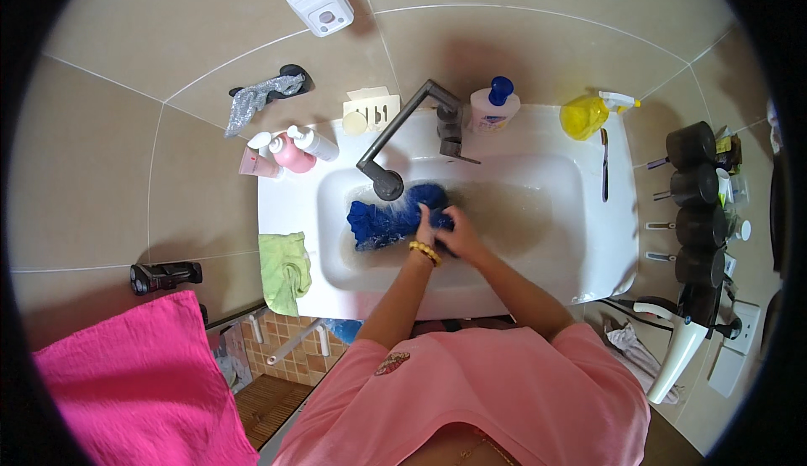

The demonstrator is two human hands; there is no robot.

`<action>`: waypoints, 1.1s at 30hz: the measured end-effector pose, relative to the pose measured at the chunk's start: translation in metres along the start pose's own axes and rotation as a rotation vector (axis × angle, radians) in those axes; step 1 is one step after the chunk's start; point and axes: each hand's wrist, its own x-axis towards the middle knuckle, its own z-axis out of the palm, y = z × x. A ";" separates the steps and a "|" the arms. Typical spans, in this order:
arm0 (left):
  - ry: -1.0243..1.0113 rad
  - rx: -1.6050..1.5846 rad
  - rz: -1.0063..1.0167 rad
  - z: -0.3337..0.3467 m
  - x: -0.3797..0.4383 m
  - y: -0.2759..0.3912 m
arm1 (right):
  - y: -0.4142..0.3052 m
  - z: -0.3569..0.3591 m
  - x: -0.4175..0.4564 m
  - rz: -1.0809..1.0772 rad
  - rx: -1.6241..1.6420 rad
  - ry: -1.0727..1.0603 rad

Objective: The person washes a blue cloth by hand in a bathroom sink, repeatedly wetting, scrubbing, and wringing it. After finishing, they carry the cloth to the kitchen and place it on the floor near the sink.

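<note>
A wet blue cloth (381,223) lies bunched in cloudy water in the white washbasin (574,239). Water runs onto it from the dark swivel faucet (403,122). My left hand (426,226), below a yellow bead bracelet (425,253), grips the right part of the cloth under the spout. Close against it on the right, my right hand (459,234) holds a darker bunch of the same cloth, its fingers bent over it. Folds of cloth and the other hand hide some fingertips.
Pink and white pump bottles (293,154) and a green cloth (284,270) are on the left rim. A soap bottle (495,110) stands behind the faucet. On the right rim are a yellow spray bottle (583,117) and a toothbrush (604,166); a hair dryer (681,356) hangs beyond.
</note>
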 end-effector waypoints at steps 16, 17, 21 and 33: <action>0.458 -0.004 -0.005 0.021 -0.032 -0.001 | 0.017 -0.037 0.027 0.206 -0.839 0.357; 0.450 0.036 -0.027 0.032 -0.035 -0.006 | 0.021 -0.026 0.018 0.191 -0.822 0.230; -0.244 -0.217 0.022 0.003 -0.010 0.008 | -0.009 0.010 -0.004 -0.090 -0.108 -0.001; 0.110 0.017 -0.004 0.046 -0.058 0.009 | 0.009 -0.050 0.047 -0.017 -0.789 0.460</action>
